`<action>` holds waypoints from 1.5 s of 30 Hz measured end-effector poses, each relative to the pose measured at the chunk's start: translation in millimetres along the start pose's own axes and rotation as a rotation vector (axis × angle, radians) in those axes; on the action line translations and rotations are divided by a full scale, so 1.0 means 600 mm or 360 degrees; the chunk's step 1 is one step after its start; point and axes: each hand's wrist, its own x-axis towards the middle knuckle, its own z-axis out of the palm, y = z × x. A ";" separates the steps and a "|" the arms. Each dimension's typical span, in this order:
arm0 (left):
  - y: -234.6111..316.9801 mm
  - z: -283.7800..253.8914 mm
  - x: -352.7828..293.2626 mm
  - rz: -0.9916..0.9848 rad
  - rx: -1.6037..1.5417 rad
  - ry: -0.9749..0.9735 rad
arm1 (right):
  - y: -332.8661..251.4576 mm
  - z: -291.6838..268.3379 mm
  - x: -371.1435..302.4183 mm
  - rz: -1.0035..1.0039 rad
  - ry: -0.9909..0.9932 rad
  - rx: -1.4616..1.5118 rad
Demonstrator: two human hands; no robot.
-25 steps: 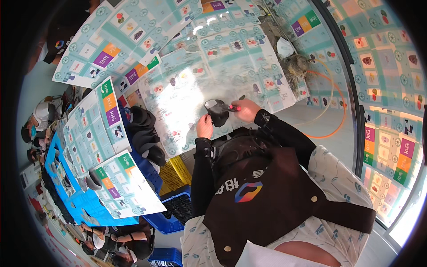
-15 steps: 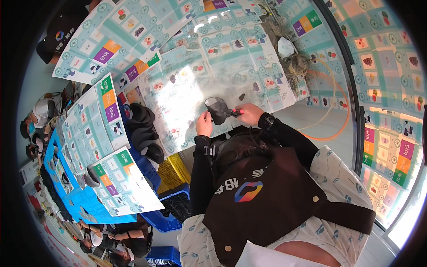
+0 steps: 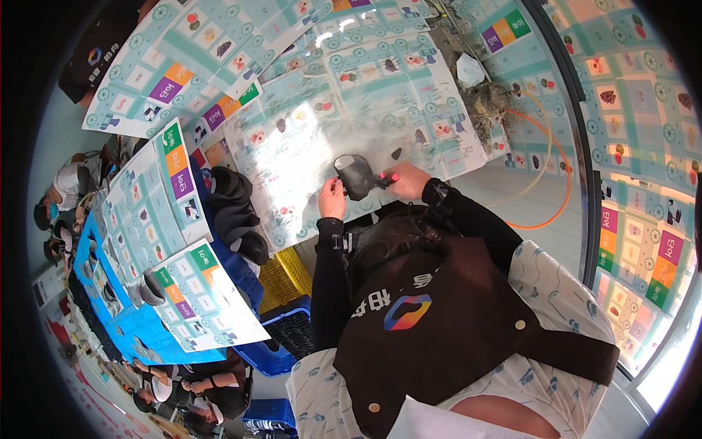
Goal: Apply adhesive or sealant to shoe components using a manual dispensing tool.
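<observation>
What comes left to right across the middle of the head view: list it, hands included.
Co-worker in a white top, stacked black curved pieces, left hand, dark grey piece, small red-and-black item, right hand, orange hose.

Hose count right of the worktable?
2: an orange hose in a wide loop, and a pale yellow hose curving mostly inside it. Others may be hidden.
</observation>
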 end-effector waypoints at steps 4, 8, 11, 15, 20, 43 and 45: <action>0.018 0.007 -0.003 -0.0006 -0.0082 0.0017 | 0.013 0.002 0.001 0.0081 -0.0184 -0.0155; 0.021 0.008 -0.001 0.0042 0.0094 0.0026 | 0.014 -0.010 0.004 0.0167 0.0290 -0.0096; 0.011 0.005 -0.002 0.0092 0.0260 0.0083 | -0.005 -0.020 0.001 0.0164 0.0258 -0.0122; 0.004 0.004 0.009 0.0132 0.0329 0.0146 | 0.002 -0.009 0.004 0.0103 0.0028 -0.0186; 0.009 -0.022 0.000 -0.0027 0.0090 -0.0003 | 0.017 -0.006 0.026 0.0069 0.0021 0.0436; -0.014 -0.235 -0.226 -0.0414 -0.0202 0.0270 | 0.070 0.012 0.095 -0.0147 0.0018 0.0501; -0.016 -0.212 -0.183 -0.0343 -0.0038 0.0220 | 0.069 0.007 0.094 -0.0244 -0.0216 0.0315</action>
